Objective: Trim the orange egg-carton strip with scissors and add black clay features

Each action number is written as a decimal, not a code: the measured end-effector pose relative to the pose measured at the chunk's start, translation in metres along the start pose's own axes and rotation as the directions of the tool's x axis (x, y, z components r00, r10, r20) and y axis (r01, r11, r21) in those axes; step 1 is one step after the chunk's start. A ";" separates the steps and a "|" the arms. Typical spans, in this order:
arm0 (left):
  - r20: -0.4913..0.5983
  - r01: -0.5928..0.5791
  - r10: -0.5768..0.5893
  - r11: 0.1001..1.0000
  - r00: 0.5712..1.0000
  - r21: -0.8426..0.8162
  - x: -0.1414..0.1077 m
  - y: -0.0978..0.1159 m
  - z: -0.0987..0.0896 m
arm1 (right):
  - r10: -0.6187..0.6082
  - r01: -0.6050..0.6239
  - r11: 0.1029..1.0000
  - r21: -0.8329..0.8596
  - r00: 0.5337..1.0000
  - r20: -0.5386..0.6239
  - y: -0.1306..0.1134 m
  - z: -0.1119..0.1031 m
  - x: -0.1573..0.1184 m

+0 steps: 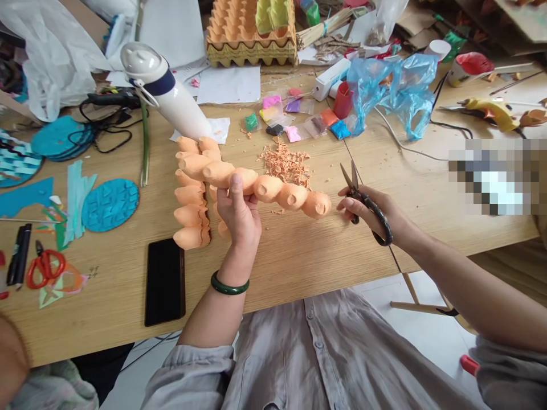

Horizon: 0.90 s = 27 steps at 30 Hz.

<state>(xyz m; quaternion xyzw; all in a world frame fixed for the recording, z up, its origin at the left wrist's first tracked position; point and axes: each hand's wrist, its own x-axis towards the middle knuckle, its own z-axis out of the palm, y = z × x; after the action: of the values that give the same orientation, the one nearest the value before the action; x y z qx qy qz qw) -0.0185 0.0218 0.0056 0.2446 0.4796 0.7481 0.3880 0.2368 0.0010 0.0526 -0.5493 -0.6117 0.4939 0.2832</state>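
My left hand (241,213) grips an orange strip of egg-carton cups (267,188) near its middle, the thumb on top. The strip slants down to the right, its right end close to the scissors. In my right hand (376,210) are black-handled scissors (354,185), blades apart and pointing up and away, not touching the strip. More orange cup strips (190,196) lie on the table left of my left hand, partly hidden by the held strip. Behind it sits a heap of orange scraps (285,164).
A white bottle (171,94) stands behind the strips. A black phone (165,282) lies near the front edge, red scissors (45,266) farther left. Stacked egg trays (252,34), clay packets (293,108), a blue bag (393,85) and a yellow glue gun (491,111) are farther back. Another person's arm shows at lower left.
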 end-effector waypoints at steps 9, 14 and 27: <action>0.015 0.041 -0.040 0.996 0.999 -0.084 0.000 -0.001 0.000 | 0.018 -0.015 0.962 0.273 1.000 -0.010 -0.004 0.020 0.014; -0.004 0.095 -0.096 0.993 0.995 -0.073 0.002 -0.004 0.000 | 0.014 -0.006 0.940 0.341 1.000 -0.020 -0.001 0.025 0.025; -0.090 0.224 -0.231 0.971 0.969 -0.083 0.011 0.006 -0.002 | -0.019 0.017 1.000 0.011 0.983 0.182 -0.012 -0.034 0.022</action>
<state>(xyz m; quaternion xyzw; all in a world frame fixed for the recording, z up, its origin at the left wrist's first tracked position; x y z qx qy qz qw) -0.0285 0.0284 0.0097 0.1365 0.4956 0.7267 0.4557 0.2569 0.0329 0.0707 -0.4949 -0.6377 0.5423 0.2333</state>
